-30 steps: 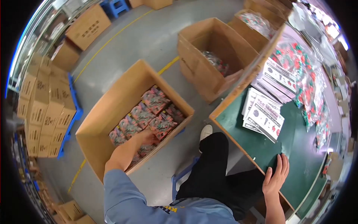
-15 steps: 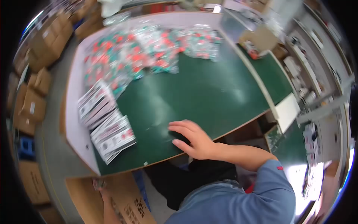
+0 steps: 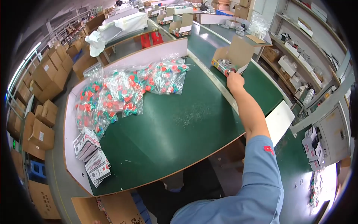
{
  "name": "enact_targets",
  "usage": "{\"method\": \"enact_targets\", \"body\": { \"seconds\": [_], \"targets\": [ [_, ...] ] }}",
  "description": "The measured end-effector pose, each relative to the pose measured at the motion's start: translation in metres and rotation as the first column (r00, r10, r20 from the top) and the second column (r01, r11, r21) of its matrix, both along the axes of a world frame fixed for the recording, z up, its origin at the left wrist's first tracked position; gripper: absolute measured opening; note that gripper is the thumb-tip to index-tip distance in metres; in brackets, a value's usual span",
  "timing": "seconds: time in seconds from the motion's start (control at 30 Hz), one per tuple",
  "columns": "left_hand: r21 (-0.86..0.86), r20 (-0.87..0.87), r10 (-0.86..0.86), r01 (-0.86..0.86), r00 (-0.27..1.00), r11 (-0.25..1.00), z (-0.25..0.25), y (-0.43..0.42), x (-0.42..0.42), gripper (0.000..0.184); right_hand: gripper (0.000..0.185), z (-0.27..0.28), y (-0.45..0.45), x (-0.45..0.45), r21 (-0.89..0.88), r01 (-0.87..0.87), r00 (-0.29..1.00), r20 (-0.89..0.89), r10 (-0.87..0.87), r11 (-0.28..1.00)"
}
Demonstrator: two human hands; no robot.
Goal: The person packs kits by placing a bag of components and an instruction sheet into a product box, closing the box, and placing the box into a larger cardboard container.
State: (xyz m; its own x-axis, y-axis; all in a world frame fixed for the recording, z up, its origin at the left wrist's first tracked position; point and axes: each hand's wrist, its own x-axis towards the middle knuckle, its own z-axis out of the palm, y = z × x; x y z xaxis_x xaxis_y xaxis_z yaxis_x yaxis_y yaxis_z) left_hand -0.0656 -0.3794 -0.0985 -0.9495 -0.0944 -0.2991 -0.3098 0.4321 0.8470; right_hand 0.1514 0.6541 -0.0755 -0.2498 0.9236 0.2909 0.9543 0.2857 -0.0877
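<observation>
Right hand at open box past worktop's right edge

Right hand (image 3: 235, 81) is stretched out to an open cardboard box with printed sides and a raised plain brown flap (image 3: 238, 52). Box sits on the green strip (image 3: 261, 91) beyond the worktop's right edge, behind the pale divider rail (image 3: 213, 79). Fingers bent at the box's near corner; can't tell if they pinch the rim or something inside. Flap probably stands up to keep the mouth open.

Left hand (image 3: 96, 221): only a sliver at bottom of view, inside the tall brown corrugated carton (image 3: 125, 212) below the worktop's near-left corner. Can't tell if spread or pinching. Carton likely sits there for easy reach from the seat.

Green worktop (image 3: 160, 142): smooth, slightly shiny, scuffed toward the middle. Clear crinkly plastic bags of red and green pieces (image 3: 125, 89) lie bunched along the far edge to the far-left corner, apparently pushed against the white raised border (image 3: 149, 54) to keep them contained. Black-and-white printed paper leaflets (image 3: 97, 168), flat, thin, fanned in overlapping piles at the near-left corner, maybe so single sheets lift off easily.
</observation>
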Motion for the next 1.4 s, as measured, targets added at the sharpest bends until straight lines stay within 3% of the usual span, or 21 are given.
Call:
{"method": "enact_targets", "body": {
  "seconds": [0.03, 0.07, 0.13, 0.23, 0.3, 0.37, 0.43, 0.57, 0.6, 0.67, 0.77, 0.83, 0.93, 1.0, 1.07, 1.1, 1.17, 1.23, 1.3, 1.33, 1.4],
  "targets": [
    [0.002, -0.011, -0.006, 0.006, 1.000, 1.000, 0.025, 0.030, 0.002, 0.037, 0.039, -0.003, 0.012, 0.006, -0.046, 0.003, 1.000, 0.016, -0.002, 0.999],
    [-0.236, 0.006, -0.181, 0.177, 0.984, 0.955, 0.052, 0.060, 0.002, 0.040, 0.039, -0.002, 0.015, 0.014, -0.046, 0.010, 1.000, 0.007, -0.010, 0.999],
    [-0.640, 0.155, -0.467, 0.449, 0.870, 0.623, 0.099, 0.120, 0.005, 0.048, 0.032, -0.003, 0.001, 0.028, 0.030, -0.125, 0.990, -0.068, 0.127, 0.992],
    [-0.623, 0.043, -0.520, 0.430, 0.853, 0.653, 0.142, 0.209, 0.036, 0.044, 0.029, 0.010, -0.039, 0.047, 0.083, -0.240, 0.958, -0.143, 0.250, 0.967],
    [-0.553, -0.034, -0.667, 0.542, 0.744, 0.633, 0.104, 0.197, 0.007, 0.044, 0.027, 0.022, -0.084, 0.064, 0.112, -0.358, 0.905, -0.203, 0.375, 0.927],
    [-0.377, -0.323, -0.655, 0.542, 0.683, 0.751, 0.076, 0.227, 0.002, 0.022, 0.026, 0.036, -0.141, 0.076, 0.151, -0.499, 0.821, -0.233, 0.521, 0.853],
    [-0.450, -0.413, -0.763, 0.617, 0.497, 0.646, 0.092, 0.283, 0.010, 0.014, 0.021, 0.049, -0.200, 0.081, 0.144, -0.625, 0.723, -0.265, 0.638, 0.767],
    [-0.449, -0.476, -0.832, 0.735, 0.286, 0.509, 0.089, 0.377, 0.002, 0.013, 0.018, 0.036, -0.280, 0.070, 0.072, -0.787, 0.572, -0.284, 0.769, 0.613],
    [-0.479, -0.444, -0.855, 0.735, 0.268, 0.479, 0.086, 0.397, -0.005, 0.014, 0.019, 0.028, -0.296, 0.065, 0.047, -0.817, 0.537, -0.300, 0.789, 0.574],
    [-0.566, -0.545, -0.825, 0.660, 0.151, 0.494, 0.066, 0.435, -0.028, 0.015, 0.019, 0.017, -0.320, 0.055, 0.013, -0.856, 0.486, -0.319, 0.814, 0.517],
    [-0.520, -0.491, -0.826, 0.668, 0.278, 0.533, 0.038, 0.478, -0.062, 0.018, 0.020, 0.010, -0.337, 0.042, 0.109, -0.891, 0.418, -0.190, 0.889, 0.442],
    [-0.489, -0.486, -0.820, 0.684, 0.301, 0.541, 0.026, 0.488, -0.075, 0.021, 0.022, 0.024, -0.344, 0.043, 0.139, -0.897, 0.389, -0.200, 0.899, 0.419],
    [-0.406, -0.356, -0.777, 0.662, 0.520, 0.630, 0.024, 0.502, -0.078, 0.026, 0.028, 0.036, -0.337, 0.049, 0.206, -0.894, 0.355, -0.217, 0.909, 0.398],
    [-0.418, -0.349, -0.784, 0.663, 0.513, 0.620, 0.025, 0.506, -0.088, 0.026, 0.035, 0.022, -0.309, 0.058, 0.437, -0.762, 0.299, -0.418, 0.858, 0.479],
    [-0.438, -0.327, -0.800, 0.670, 0.502, 0.599, 0.022, 0.506, -0.091, 0.028, 0.029, 0.017, -0.276, 0.043, 0.172, -0.626, 0.442, -0.726, 0.528, 0.760],
    [-0.438, -0.322, -0.801, 0.671, 0.505, 0.599, 0.021, 0.508, -0.092, 0.028, 0.029, 0.007, -0.257, 0.036, 0.166, -0.628, 0.444, -0.726, 0.525, 0.760],
    [-0.479, -0.378, -0.808, 0.652, 0.452, 0.588, 0.025, 0.519, -0.099, 0.031, 0.034, -0.008, -0.228, 0.022, -0.240, -0.592, 0.553, -0.815, 0.172, 0.770],
    [-0.497, -0.419, -0.805, 0.636, 0.421, 0.591, 0.035, 0.540, -0.109, 0.033, 0.034, -0.002, -0.231, 0.012, -0.211, -0.586, 0.561, -0.802, 0.203, 0.782],
    [-0.634, -0.698, -0.716, 0.453, 0.012, 0.627, 0.042, 0.566, -0.116, 0.038, 0.037, -0.001, -0.240, 0.007, -0.188, -0.561, 0.596, -0.767, 0.236, 0.806],
    [-0.660, -0.747, -0.628, 0.351, -0.218, 0.664, 0.040, 0.573, -0.119, 0.040, 0.037, -0.002, -0.241, 0.008, -0.191, -0.556, 0.600, -0.766, 0.231, 0.809],
    [-0.704, -0.705, -0.678, 0.320, -0.206, 0.635, 0.019, 0.589, -0.128, 0.038, 0.036, -0.005, -0.240, 0.009, -0.153, -0.579, 0.555, -0.793, 0.250, 0.801]
  ]
}}
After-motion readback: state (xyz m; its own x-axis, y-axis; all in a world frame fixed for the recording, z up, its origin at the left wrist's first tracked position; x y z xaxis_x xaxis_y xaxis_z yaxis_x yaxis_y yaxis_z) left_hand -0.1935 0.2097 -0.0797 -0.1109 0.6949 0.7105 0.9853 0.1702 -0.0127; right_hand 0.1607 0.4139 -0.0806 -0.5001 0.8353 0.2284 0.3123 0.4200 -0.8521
